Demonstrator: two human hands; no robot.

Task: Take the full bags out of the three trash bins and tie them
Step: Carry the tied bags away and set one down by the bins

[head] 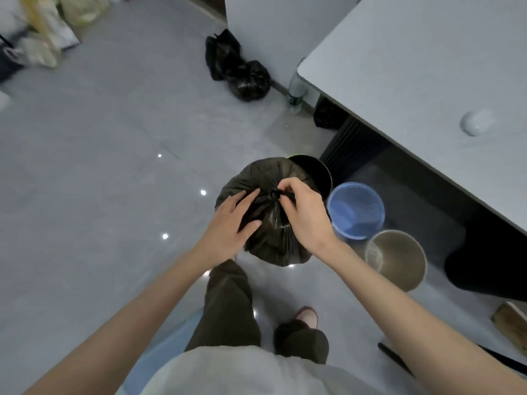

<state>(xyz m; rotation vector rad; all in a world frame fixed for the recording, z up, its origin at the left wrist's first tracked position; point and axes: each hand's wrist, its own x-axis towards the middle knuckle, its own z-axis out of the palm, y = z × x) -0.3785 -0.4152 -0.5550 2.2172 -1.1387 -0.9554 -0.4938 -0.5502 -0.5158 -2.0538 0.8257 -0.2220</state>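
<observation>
Glossy grey floor (pixel 99 166), crinkled black bag (pixel 271 240), pinching right hand (pixel 305 212)

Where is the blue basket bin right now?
The blue basket bin stands on the floor right of centre, between the dark bin and the grey bin, just beside the table.
</observation>
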